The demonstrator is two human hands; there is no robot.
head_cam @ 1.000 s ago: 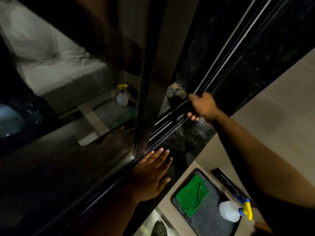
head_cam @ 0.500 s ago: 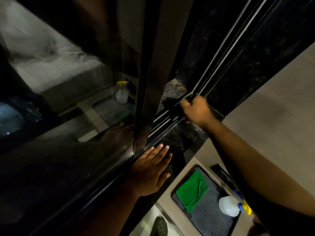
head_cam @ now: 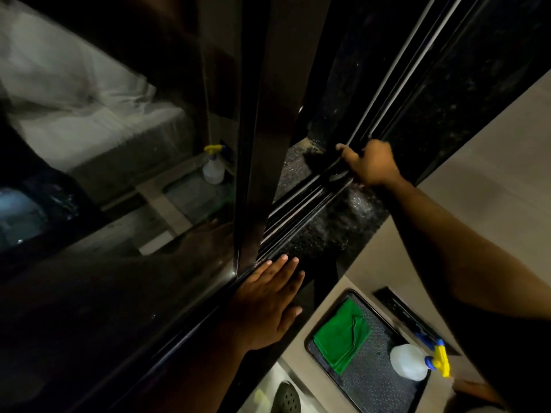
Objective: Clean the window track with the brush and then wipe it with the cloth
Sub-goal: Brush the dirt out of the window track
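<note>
The window track (head_cam: 301, 210), with dark parallel rails, runs diagonally from the sliding sash up to the right. My right hand (head_cam: 369, 165) is closed on a dark brush that rests on the rails. Only its black bristle end (head_cam: 316, 158) shows left of the fingers, and dimly. My left hand (head_cam: 268, 299) lies flat with fingers spread on the dark sill beside the sash's lower corner, holding nothing. The green cloth (head_cam: 343, 335) lies folded in a black tray (head_cam: 372, 391) below the sill.
A white spray bottle (head_cam: 407, 366) with a yellow and blue trigger lies in the same tray. The glass sash (head_cam: 119, 204) on the left reflects the bottle and a bed. A speckled dark stone sill (head_cam: 337, 222) borders the track, with a beige surface (head_cam: 477, 174) to the right.
My right hand slid along the track toward the sash, then back farther up the rails. My left hand stayed flat on the sill.
</note>
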